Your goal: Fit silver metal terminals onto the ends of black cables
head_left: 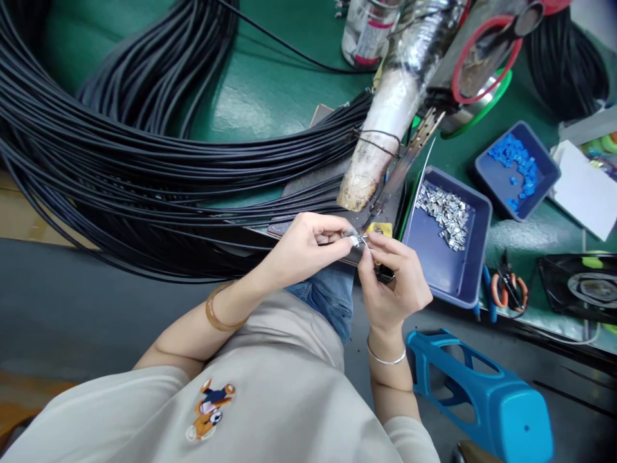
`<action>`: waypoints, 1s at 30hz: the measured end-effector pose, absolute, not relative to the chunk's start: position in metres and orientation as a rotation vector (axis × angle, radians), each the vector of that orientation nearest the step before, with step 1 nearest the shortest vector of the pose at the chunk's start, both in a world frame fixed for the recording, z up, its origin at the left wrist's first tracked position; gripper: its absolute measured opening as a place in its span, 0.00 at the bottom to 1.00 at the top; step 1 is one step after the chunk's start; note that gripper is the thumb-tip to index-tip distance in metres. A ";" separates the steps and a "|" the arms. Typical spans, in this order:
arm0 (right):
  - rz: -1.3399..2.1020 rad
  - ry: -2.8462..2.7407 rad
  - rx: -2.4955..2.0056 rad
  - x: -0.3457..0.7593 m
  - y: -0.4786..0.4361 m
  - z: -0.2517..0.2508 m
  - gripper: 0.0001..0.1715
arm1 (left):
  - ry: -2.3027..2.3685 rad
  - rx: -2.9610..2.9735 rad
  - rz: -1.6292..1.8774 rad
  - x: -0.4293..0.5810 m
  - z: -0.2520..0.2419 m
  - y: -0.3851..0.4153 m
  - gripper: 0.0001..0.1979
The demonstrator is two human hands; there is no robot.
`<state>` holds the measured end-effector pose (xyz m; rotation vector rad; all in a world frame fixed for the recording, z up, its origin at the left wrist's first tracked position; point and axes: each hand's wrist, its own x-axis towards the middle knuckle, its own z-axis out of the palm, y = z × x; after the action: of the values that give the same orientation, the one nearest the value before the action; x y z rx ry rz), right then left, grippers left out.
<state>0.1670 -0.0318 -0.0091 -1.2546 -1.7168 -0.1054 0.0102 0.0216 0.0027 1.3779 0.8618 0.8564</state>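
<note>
Head view, and starting from the far left, a thick sweep of black cables (pixel 168 154) runs across toward the foil-wrapped duct (pixel 378 132), with another black coil (pixel 159 71) behind it, also left of the duct. Now the left hand (pixel 313 243), below and left of the duct's pale lower end: thumb and forefinger are pinched together on a tiny wire end (pixel 358 240), which sits just below that pale tip, its details too small to make out. Beyond the duct's left side stands a clear jar (pixel 369 35). Over to the right hand (pixel 396 276), below and right of the duct, thumb and fingertips closed on the wire end's thin pale strands, a yellow piece (pixel 380 229) just behind them. Moving on, right of the duct comes a tray (pixel 443 276) with loose metal clips (pixel 450 218), then, lower down, a blue stool (pixel 511 399). Farther right of the duct lie orange-handled pliers (pixel 508 286), and above them a smaller bin (pixel 501 170) carries bright blue pieces (pixel 523 164).
</note>
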 end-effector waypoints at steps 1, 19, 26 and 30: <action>-0.105 -1.715 -1.258 0.167 -0.032 -0.009 0.13 | 0.858 1.379 0.867 0.010 0.003 0.021 0.08; -0.113 -1.739 -1.244 0.167 -0.032 -0.008 0.13 | 0.852 1.372 0.868 0.012 0.000 0.020 0.08; -0.079 -1.722 -1.265 0.167 -0.036 -0.008 0.13 | 0.886 1.519 0.818 0.008 0.005 0.018 0.09; -0.008 -1.642 -1.292 0.168 -0.039 -0.010 0.12 | 0.960 1.680 0.784 0.000 0.007 0.014 0.04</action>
<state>0.1682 -0.0386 -0.0099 -1.2916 -1.6419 -0.0079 -0.0004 0.0139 0.0071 1.6801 0.9602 0.7838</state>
